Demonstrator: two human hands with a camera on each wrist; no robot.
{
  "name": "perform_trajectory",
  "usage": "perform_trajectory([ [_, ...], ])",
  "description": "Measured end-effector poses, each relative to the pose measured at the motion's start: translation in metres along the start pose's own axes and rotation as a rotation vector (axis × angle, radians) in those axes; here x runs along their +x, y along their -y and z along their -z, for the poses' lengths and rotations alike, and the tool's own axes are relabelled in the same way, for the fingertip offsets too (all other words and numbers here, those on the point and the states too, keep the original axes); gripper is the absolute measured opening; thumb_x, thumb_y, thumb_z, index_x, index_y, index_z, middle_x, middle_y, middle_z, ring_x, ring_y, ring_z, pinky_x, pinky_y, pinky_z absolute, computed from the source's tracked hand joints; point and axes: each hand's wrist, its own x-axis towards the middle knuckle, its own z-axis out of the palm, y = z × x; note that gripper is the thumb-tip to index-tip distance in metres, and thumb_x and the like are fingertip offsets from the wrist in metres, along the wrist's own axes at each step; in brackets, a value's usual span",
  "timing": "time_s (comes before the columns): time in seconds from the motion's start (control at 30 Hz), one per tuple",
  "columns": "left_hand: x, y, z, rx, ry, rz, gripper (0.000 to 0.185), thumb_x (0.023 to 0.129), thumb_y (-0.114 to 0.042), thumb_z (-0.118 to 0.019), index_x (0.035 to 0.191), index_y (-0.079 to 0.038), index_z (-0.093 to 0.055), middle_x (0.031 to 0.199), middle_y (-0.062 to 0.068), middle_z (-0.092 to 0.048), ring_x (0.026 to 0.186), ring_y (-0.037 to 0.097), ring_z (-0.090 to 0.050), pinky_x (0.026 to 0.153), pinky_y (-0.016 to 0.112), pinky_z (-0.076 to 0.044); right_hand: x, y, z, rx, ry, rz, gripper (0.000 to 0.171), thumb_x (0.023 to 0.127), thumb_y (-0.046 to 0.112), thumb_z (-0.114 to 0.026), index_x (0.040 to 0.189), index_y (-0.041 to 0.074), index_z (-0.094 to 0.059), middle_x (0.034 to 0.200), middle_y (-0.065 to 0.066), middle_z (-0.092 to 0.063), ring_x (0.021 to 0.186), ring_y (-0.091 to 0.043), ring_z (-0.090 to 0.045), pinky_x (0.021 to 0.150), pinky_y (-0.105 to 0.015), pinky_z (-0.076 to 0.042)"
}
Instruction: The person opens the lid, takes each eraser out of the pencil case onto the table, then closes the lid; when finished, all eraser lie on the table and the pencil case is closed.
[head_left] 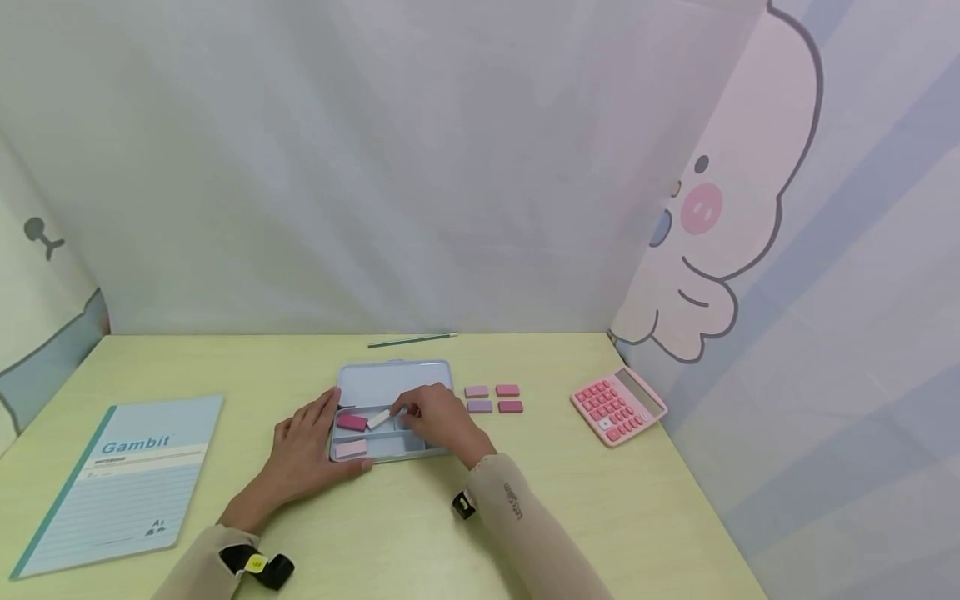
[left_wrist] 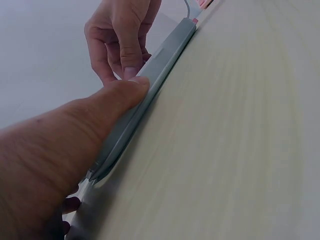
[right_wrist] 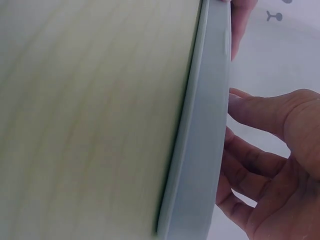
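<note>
Pale blue rectangular hinged box, uniform in colour; magenta oblong block; white oblong block; pale pink oblong block; two lilac oblong blocks; two rose-pink oblong blocks; pink rectangular calculator with deeper pink keys, one white key and grey display; pale blue rectangular notebook, ruled across, with cream band and teal spine; pale yellow tabletop, faintly wood-grained; beige fabric sleeve, dark lettering

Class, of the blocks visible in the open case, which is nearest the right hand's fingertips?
The white block, its upper end at the right hand. The dark pink block lies to its left; the pale pink block sits nearer the person.
</note>
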Motion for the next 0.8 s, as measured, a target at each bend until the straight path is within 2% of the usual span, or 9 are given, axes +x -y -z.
perform_trajectory([
  [0.2,0.000,0.000,0.000,0.007,-0.001,0.001,0.129,0.080,-0.074,-0.079,0.168,0.003,-0.024,0.175,0.024,-0.028,0.150,0.050,-0.035,0.109,0.071,-0.028,0.004,0.001,-0.005,-0.030,-0.012,-0.009,0.010,0.099,0.021,-0.078,0.105,0.025,-0.085,0.081,0.010,-0.070,0.067,-0.003,-0.050,0.059,-0.018,-0.039],
  [0.4,-0.001,0.000,0.000,0.010,-0.003,-0.001,0.128,0.080,-0.074,-0.079,0.168,0.002,-0.026,0.174,0.024,-0.029,0.150,0.050,-0.036,0.109,0.071,-0.029,0.006,0.003,-0.011,-0.031,-0.027,-0.057,0.006,0.096,0.028,-0.082,0.101,0.027,-0.086,0.076,0.013,-0.065,0.065,-0.004,-0.049,0.055,-0.021,-0.037],
  [0.8,0.000,-0.002,0.002,0.010,-0.005,-0.003,0.128,0.080,-0.073,-0.079,0.168,0.002,-0.026,0.174,0.025,-0.029,0.149,0.050,-0.036,0.110,0.071,-0.028,0.007,0.007,-0.011,-0.030,-0.039,-0.142,0.007,0.092,0.035,-0.086,0.095,0.028,-0.086,0.080,0.015,-0.071,0.066,-0.004,-0.055,0.055,-0.021,-0.042],
])
